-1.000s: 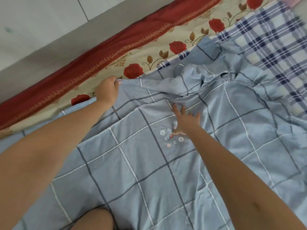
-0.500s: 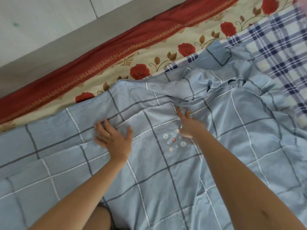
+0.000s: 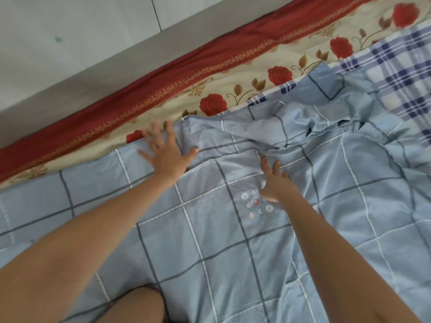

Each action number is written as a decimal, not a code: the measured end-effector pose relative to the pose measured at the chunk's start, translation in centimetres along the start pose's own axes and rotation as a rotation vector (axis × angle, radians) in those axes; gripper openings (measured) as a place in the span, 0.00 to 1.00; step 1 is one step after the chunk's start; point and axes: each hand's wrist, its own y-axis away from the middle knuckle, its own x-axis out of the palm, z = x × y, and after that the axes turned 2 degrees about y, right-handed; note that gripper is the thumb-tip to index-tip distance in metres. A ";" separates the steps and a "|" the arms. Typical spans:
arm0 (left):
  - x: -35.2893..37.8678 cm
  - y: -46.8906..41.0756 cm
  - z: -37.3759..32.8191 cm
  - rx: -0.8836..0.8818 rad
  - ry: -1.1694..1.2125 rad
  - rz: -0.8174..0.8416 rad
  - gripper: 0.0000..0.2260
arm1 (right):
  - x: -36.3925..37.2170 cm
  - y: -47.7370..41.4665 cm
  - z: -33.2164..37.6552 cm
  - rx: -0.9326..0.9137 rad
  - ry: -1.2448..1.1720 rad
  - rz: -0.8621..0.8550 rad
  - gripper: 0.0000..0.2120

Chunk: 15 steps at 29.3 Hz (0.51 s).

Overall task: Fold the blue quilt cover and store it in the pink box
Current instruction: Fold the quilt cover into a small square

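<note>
Quilt cover: the pale blue fabric quilt cover [image 3: 233, 264], crossed by a grid of dark grey and white lines, is lying spread over the bed. It is filling the view from 3 o'clock round through 6 to 9 o'clock, and toward 1 o'clock it is bunching into loose, rumpled folds.
Left hand: the left hand [image 3: 166, 151] is lying palm-down at about 11 o'clock on the cover's far edge. Its fingers are spread wide and straight, gripping nothing, with the tips reaching over onto the sheet beyond.
Right hand: the right hand [image 3: 276, 183] is pressing flat on the cover just above centre, fingers straight and fairly close together, pinching nothing. Its fingertips are touching the foot of the rumpled folds.
Motif: a small cluster of white and pink embroidered shapes [image 3: 255, 205] is sitting on the cover at 7 o'clock of the right hand, just beside its heel.
Rose sheet: a cream rose-printed sheet [image 3: 245, 73] with a dark red border band [image 3: 116, 101] is showing beyond the cover, running from 9 to 1 o'clock.
Plaid cloth: a navy-and-white plaid cloth [image 3: 408, 73] is lying at 2 o'clock, passing under the cover's bunched corner.
Knee: a bare knee [image 3: 137, 306] is showing at 7 o'clock, with the cover lying around it.
</note>
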 end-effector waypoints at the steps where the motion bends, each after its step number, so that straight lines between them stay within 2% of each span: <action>1: 0.3 1.0 -0.1 -0.079 0.052 -0.050 0.51 | 0.0 -0.1 0.2 -0.004 -0.007 -0.001 0.40; 2: 0.6 1.9 -0.6 -0.175 0.105 -0.050 0.54 | -0.3 -0.1 0.1 -0.006 -0.018 0.001 0.40; 4: 1.3 3.3 -1.6 -0.374 0.156 0.056 0.60 | -1.0 -0.1 -0.2 -0.023 -0.060 0.055 0.40; 7: 1.9 3.3 -3.8 -0.519 0.149 0.209 0.71 | -2.9 -0.1 -1.1 -0.120 -0.144 0.154 0.36; 9: 1.9 2.1 -6.4 -0.577 0.190 0.254 0.75 | -5.6 0.1 -2.8 -0.155 -0.156 0.023 0.30; 11: 1.7 1.0 -8.0 -0.653 0.218 0.270 0.77 | -8.6 0.5 -4.5 -0.086 -0.137 -0.250 0.24; 13: 1.9 0.5 -8.3 -0.690 0.190 0.264 0.78 | -11.2 0.4 -5.9 -0.062 -0.191 -0.476 0.25; 15: 2.7 0.1 -8.7 -0.712 0.166 0.255 0.78 | -13.5 -0.3 -7.4 -0.104 -0.167 -0.604 0.30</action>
